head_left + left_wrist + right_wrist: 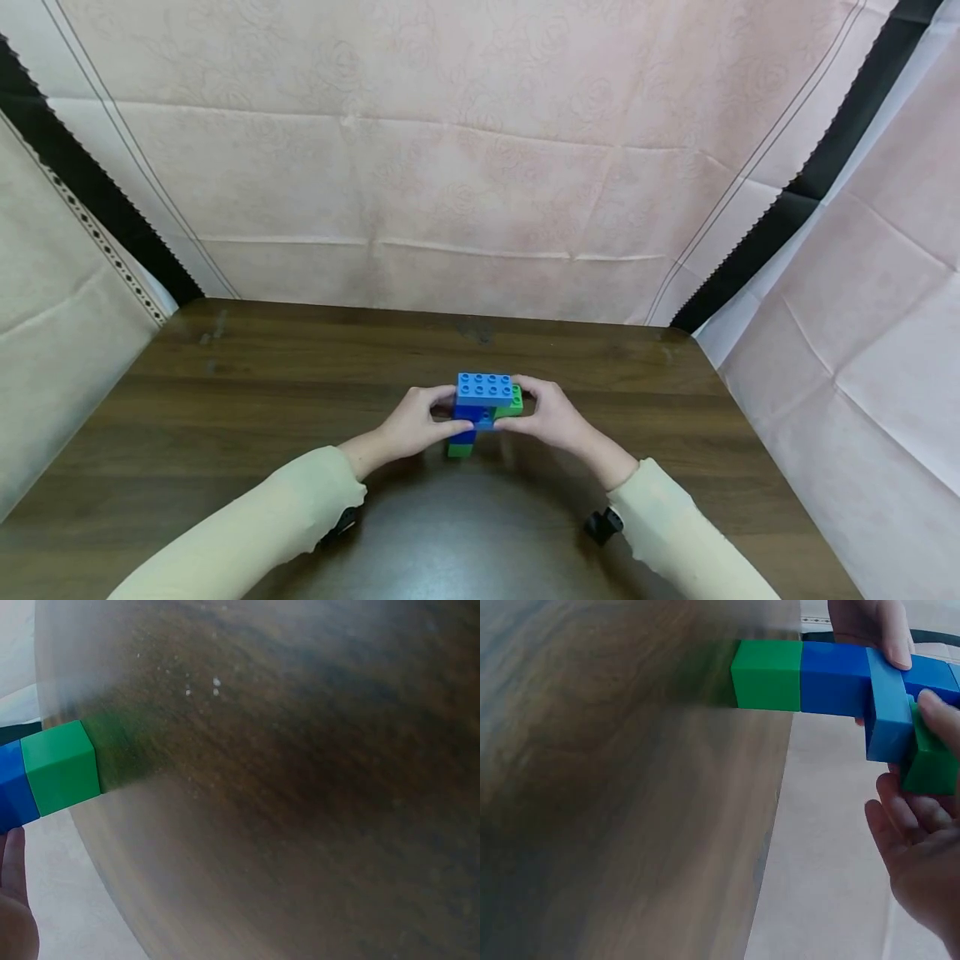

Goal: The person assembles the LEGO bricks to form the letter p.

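A tower of toy building bricks stands on the table between both hands. Its top is a light blue studded brick [483, 389]. Lower down come dark blue bricks [834, 679], a light blue brick [889, 727] jutting to the right and a green brick [934, 761] on that jutting end. At the foot is another green brick [766, 675], also seen in the left wrist view. My left hand [418, 421] grips the tower's left side, thumb in front. From the right, my right hand [551, 417] grips the tower at the jutting green brick, its thumb on that brick.
The brown wooden table [225, 392] has a far edge that meets a pale patterned cloth [450, 183]. Cloth walls with black bands [795, 200] also rise at the left and right. A dark wrist device [602, 527] shows below the right sleeve.
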`<state>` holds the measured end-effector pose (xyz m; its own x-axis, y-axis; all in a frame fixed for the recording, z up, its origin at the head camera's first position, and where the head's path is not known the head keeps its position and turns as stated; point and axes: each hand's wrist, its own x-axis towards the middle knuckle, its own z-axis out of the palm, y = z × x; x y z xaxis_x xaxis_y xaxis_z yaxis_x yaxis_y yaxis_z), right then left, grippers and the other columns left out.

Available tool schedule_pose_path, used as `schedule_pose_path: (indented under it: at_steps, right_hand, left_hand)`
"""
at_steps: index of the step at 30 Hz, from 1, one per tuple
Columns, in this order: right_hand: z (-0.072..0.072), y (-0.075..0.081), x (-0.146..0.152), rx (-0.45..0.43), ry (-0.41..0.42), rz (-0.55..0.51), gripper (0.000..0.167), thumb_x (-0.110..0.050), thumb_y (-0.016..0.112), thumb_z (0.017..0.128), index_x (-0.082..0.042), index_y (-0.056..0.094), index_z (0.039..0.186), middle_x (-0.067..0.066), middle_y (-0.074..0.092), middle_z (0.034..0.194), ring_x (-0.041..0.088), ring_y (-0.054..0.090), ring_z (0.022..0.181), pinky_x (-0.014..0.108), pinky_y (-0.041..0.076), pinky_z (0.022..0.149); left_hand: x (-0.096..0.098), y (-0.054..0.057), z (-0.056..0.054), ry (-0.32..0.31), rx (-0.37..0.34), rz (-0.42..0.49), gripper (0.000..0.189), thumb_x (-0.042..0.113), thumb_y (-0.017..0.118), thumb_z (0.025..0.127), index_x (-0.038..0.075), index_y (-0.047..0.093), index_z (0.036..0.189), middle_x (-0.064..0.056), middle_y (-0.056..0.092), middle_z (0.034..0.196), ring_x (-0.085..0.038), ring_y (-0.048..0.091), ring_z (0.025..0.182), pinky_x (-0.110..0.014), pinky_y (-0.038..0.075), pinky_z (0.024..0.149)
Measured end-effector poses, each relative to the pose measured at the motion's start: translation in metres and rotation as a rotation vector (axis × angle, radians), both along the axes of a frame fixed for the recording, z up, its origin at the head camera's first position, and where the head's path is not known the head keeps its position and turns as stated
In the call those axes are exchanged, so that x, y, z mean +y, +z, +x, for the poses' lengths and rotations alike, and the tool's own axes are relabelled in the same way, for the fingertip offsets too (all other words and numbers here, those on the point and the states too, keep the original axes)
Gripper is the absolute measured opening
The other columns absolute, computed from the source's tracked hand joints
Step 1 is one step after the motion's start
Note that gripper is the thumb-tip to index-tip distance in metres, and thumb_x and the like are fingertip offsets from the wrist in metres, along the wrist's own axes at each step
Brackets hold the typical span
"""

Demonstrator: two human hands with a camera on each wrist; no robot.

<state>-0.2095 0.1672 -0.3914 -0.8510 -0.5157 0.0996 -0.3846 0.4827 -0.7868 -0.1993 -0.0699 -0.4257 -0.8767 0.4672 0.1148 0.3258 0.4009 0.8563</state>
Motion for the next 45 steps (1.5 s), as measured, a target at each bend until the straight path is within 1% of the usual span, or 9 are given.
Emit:
schedule_pose_path:
  at_steps: [3, 8, 15, 20, 25, 29, 35, 41, 45]
  right_hand:
    - [0.000, 0.005, -0.001, 0.012, -0.001, -0.064, 0.054, -0.029, 0.074, 0.080, -0.012, 0.054, 0.127, 0.007, 0.062, 0.118, 0.019, 0.057, 0.100, 0.026, 0.051, 0.082]
    - [-0.002, 0.013, -0.004, 0.090, 0.010, -0.148, 0.038, -0.023, 0.072, 0.082, -0.011, 0.063, 0.116, 0.007, 0.065, 0.113, 0.020, 0.059, 0.100, 0.027, 0.052, 0.086]
    - [0.000, 0.015, -0.007, 0.138, 0.009, -0.106, 0.033, -0.021, 0.073, 0.082, -0.010, 0.065, 0.112, 0.005, 0.066, 0.107, 0.015, 0.059, 0.093, 0.030, 0.054, 0.082]
    - [0.003, 0.017, -0.010, 0.157, 0.003, -0.085, 0.035, -0.022, 0.072, 0.083, -0.009, 0.063, 0.114, 0.006, 0.066, 0.107, 0.020, 0.061, 0.096, 0.030, 0.053, 0.085]
    - [0.005, 0.018, -0.010, 0.142, -0.020, -0.091, 0.039, -0.020, 0.072, 0.082, -0.008, 0.060, 0.118, 0.008, 0.066, 0.109, 0.023, 0.061, 0.097, 0.029, 0.053, 0.084]
    - [0.005, 0.019, -0.011, 0.150, -0.066, -0.111, 0.039, -0.018, 0.074, 0.080, -0.008, 0.057, 0.113, 0.010, 0.068, 0.106, 0.022, 0.063, 0.096, 0.036, 0.053, 0.085]
    - [-0.004, 0.020, -0.014, 0.208, -0.199, -0.219, 0.033, -0.016, 0.071, 0.082, -0.005, 0.061, 0.111, 0.012, 0.068, 0.102, 0.019, 0.062, 0.089, 0.034, 0.053, 0.084]
    - [-0.014, 0.032, -0.012, 0.197, -0.187, -0.220, 0.041, -0.012, 0.066, 0.087, -0.007, 0.057, 0.127, 0.013, 0.062, 0.118, 0.024, 0.059, 0.105, 0.044, 0.049, 0.094]
    - [-0.023, 0.035, -0.010, 0.144, -0.212, -0.225, 0.042, -0.013, 0.064, 0.088, -0.008, 0.056, 0.129, 0.012, 0.059, 0.122, 0.024, 0.057, 0.109, 0.039, 0.049, 0.094]
  left_hand:
    - [0.000, 0.001, -0.001, -0.010, 0.002, 0.006, 0.052, 0.035, 0.067, 0.085, 0.009, 0.054, 0.128, -0.008, 0.067, 0.114, -0.020, 0.066, 0.103, -0.036, 0.053, 0.088]
    - [0.000, 0.001, -0.001, -0.013, 0.007, 0.011, 0.052, 0.034, 0.067, 0.085, 0.009, 0.054, 0.129, -0.008, 0.067, 0.115, -0.021, 0.066, 0.103, -0.037, 0.053, 0.088]
    - [-0.002, 0.000, -0.002, -0.019, -0.009, 0.023, 0.054, 0.036, 0.067, 0.085, 0.008, 0.054, 0.129, -0.009, 0.067, 0.115, -0.022, 0.066, 0.103, -0.037, 0.053, 0.088]
    - [-0.004, -0.002, -0.005, -0.041, -0.034, 0.028, 0.056, 0.036, 0.068, 0.084, 0.009, 0.052, 0.130, -0.009, 0.066, 0.114, -0.022, 0.065, 0.102, -0.037, 0.053, 0.089]
    - [-0.006, -0.010, -0.006, -0.087, -0.035, -0.072, 0.060, 0.027, 0.072, 0.082, 0.006, 0.046, 0.132, -0.010, 0.064, 0.117, -0.023, 0.062, 0.107, -0.042, 0.050, 0.093]
    - [-0.005, -0.020, -0.004, -0.053, -0.031, -0.152, 0.045, 0.020, 0.073, 0.081, 0.003, 0.055, 0.118, -0.010, 0.067, 0.109, -0.021, 0.064, 0.101, -0.043, 0.051, 0.092]
    - [0.002, -0.019, 0.001, 0.007, -0.049, -0.065, 0.030, 0.023, 0.068, 0.086, 0.005, 0.059, 0.107, -0.006, 0.068, 0.099, -0.014, 0.063, 0.089, -0.034, 0.053, 0.082]
    - [0.010, -0.009, 0.007, 0.030, -0.107, 0.016, 0.041, 0.025, 0.062, 0.090, 0.000, 0.052, 0.122, -0.011, 0.066, 0.106, -0.015, 0.060, 0.085, -0.030, 0.053, 0.075]
    - [0.014, -0.003, 0.012, 0.014, -0.133, 0.056, 0.052, 0.025, 0.059, 0.093, -0.001, 0.040, 0.133, -0.012, 0.063, 0.106, -0.015, 0.059, 0.086, -0.029, 0.053, 0.076]
